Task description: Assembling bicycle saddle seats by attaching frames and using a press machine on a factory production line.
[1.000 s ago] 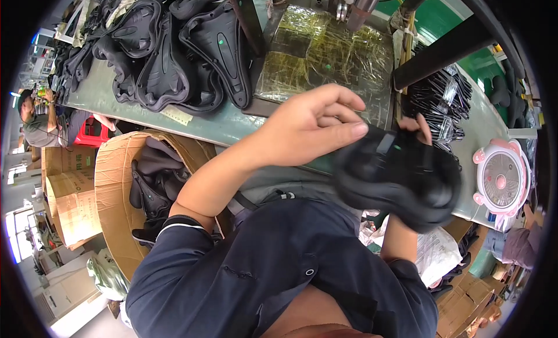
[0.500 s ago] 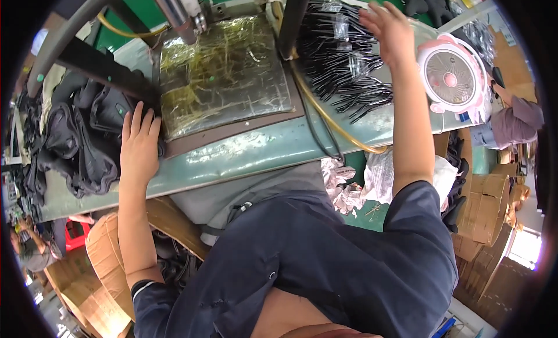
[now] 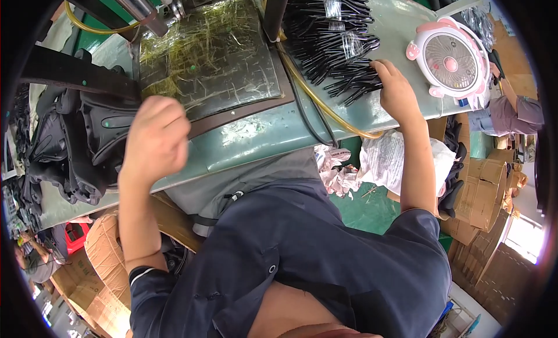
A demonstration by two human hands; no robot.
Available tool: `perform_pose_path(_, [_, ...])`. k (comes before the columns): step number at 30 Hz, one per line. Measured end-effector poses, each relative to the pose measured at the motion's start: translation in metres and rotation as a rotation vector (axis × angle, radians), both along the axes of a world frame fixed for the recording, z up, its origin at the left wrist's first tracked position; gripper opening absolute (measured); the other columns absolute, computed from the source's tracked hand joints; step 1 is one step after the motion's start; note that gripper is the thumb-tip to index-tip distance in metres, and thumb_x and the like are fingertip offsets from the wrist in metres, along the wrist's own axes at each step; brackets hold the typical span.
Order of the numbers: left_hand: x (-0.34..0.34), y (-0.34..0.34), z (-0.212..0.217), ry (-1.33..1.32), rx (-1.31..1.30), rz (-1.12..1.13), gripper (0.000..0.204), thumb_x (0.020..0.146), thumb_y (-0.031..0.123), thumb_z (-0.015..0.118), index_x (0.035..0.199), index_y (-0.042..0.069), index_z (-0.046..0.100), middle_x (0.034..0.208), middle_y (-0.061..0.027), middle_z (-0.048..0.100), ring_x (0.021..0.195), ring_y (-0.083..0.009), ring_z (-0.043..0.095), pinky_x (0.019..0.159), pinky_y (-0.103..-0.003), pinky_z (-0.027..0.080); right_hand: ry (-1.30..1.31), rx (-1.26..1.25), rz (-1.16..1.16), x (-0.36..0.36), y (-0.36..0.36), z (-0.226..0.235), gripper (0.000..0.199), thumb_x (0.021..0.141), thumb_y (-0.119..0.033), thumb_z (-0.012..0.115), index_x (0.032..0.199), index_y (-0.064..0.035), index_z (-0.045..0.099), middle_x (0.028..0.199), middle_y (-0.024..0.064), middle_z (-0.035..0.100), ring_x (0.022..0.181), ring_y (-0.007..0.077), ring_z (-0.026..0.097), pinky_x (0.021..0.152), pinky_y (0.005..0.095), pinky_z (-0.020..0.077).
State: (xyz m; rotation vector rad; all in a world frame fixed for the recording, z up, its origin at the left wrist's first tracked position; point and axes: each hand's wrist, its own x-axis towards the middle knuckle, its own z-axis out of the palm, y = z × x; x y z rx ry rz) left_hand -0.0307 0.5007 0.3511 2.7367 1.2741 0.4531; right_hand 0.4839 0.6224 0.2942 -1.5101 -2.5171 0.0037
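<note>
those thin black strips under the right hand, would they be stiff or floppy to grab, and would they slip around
The black strips look thin and slightly curved, so probably bendy and light. They lie loose and fanned in a pile, so the right hand would likely drag several along.

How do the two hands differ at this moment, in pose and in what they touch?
The left hand is curled into a loose fist, raised over the near table edge beside the pile of black moulded parts; whether it holds anything cannot be told. The right hand is stretched out flat, fingers resting on the heap of thin black strips near the pink fan. Both are bare.
</note>
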Motion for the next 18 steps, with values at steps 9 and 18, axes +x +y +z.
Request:
perform_pose_path(9, [-0.053,-0.035,-0.009,0.318,0.064,0.388,0.059,0.080,0.014,0.082,0.137,0.010,0.066,0.144,-0.0125,0.062,0.145,-0.0348,0.051,0.127,-0.054,0.035,0.009,0.034,-0.014,0.020,-0.030,0.053,0.055,0.067,-0.001,0.066,0.122,-0.0037,0.067,0.112,0.0178,0.061,0.107,0.0435,0.061,0.096,0.0481,0.0508])
perform_pose_path(18, [-0.060,-0.011,0.006,0.353,0.166,0.300,0.069,0.070,0.027,0.092,0.133,0.011,0.067,0.126,-0.0101,0.066,0.128,-0.0326,0.061,0.114,-0.050,0.046,0.808,-0.257,-0.007,-0.018,-0.047,0.071,0.062,0.078,0.022,0.054,0.138,0.0041,0.060,0.119,0.0047,0.060,0.096,0.0095,0.050,0.087,0.0211,0.0434])
